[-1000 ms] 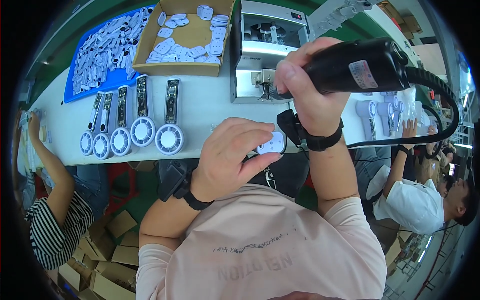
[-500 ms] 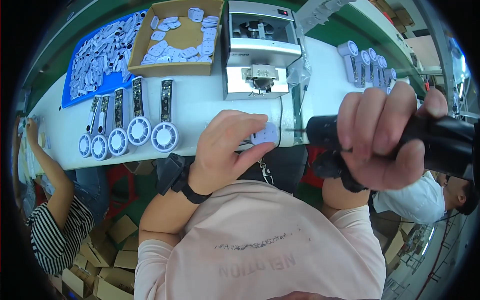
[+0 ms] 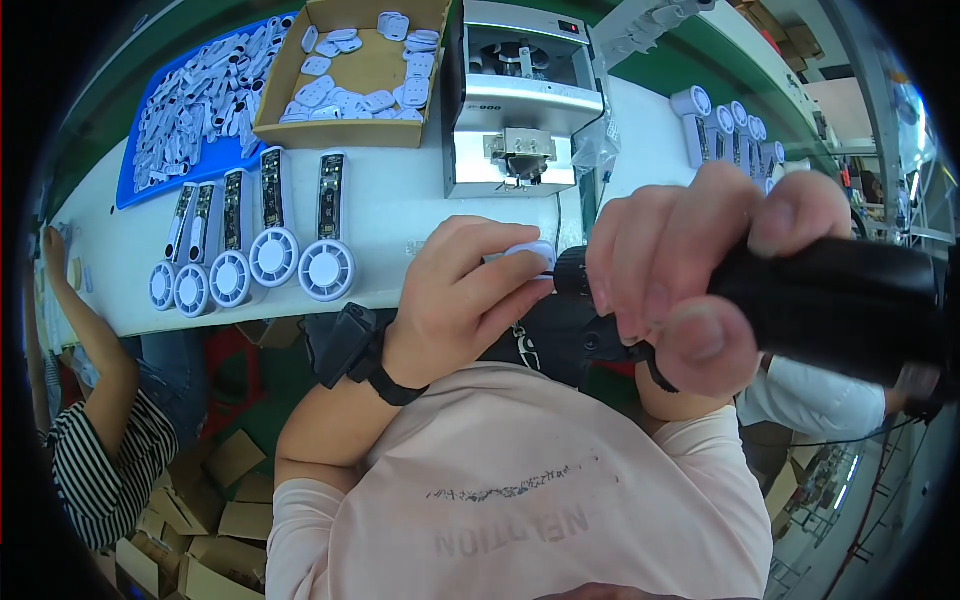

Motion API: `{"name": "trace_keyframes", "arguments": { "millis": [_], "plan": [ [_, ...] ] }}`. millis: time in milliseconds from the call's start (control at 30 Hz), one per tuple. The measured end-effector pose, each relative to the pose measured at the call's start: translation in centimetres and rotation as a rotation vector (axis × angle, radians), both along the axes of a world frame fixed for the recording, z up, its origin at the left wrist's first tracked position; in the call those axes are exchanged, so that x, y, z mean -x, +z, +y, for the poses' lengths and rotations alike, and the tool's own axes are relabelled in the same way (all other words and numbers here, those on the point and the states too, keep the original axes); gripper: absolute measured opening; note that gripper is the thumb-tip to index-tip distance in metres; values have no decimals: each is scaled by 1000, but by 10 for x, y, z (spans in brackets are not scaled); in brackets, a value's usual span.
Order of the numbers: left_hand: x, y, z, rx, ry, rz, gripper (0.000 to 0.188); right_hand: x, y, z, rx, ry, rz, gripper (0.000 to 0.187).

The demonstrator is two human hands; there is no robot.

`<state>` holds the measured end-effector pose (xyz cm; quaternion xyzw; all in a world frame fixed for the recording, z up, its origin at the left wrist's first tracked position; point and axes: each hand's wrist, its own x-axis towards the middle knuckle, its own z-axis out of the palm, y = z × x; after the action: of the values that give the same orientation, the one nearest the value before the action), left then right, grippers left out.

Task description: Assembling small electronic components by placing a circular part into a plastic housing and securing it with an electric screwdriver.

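Note:
My left hand (image 3: 470,290) holds a small white plastic piece (image 3: 535,256) between thumb and fingers, at the table's front edge. Most of the piece is hidden by the fingers. In my right hand (image 3: 690,270) is a black electric screwdriver (image 3: 840,305), lying nearly level with its tip toward the left. That tip meets or nearly meets the white piece; the exact contact is hidden. Left of my hands, several white handheld fans (image 3: 327,268) with bared circuit boards lie in a row.
A silver and black screw feeder machine (image 3: 525,110) stands ahead. Beside it are a cardboard box (image 3: 350,133) of white covers and a blue tray (image 3: 130,180) heaped with white handle parts. More fans (image 3: 695,125) stand at the right. People sit on both sides.
The screwdriver has moved left, bringing its tip from a gap to the white piece. My left fingers have closed further over the piece, which has tilted.

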<state>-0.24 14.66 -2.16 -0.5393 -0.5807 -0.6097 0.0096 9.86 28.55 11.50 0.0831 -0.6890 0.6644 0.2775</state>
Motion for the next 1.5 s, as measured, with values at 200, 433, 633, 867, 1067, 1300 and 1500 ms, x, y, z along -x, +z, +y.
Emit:
{"name": "trace_keyframes", "arguments": {
  "millis": [200, 433, 633, 867, 1067, 1300, 1500],
  "plan": [
    [-6, 3, -3, 24, -8, 33, 34, -2, -8, 4, 117, 71, 9, 46],
    [-9, 9, -3, 86, -19, -28, 46, -4, 1, 16, 2, 191, 1, 46],
    [-8, 1, -8, 61, 94, -58, 50, 34, -39, 48, 72, -58, 115, 42],
    [-4, 4, -17, 78, 120, -61, 51, 55, -81, 47, -54, -240, -78, 40],
    [-1, 2, -15, 58, 102, -69, 52, 33, -66, 36, 100, -195, -113, 38],
    [-2, 3, -13, 66, 68, -19, 51, 41, -46, 46, 86, -243, 80, 36],
    [-2, 1, -13, 21, 81, 5, 53, 61, -74, 44, 9, -374, -81, 35]
  ]
}}
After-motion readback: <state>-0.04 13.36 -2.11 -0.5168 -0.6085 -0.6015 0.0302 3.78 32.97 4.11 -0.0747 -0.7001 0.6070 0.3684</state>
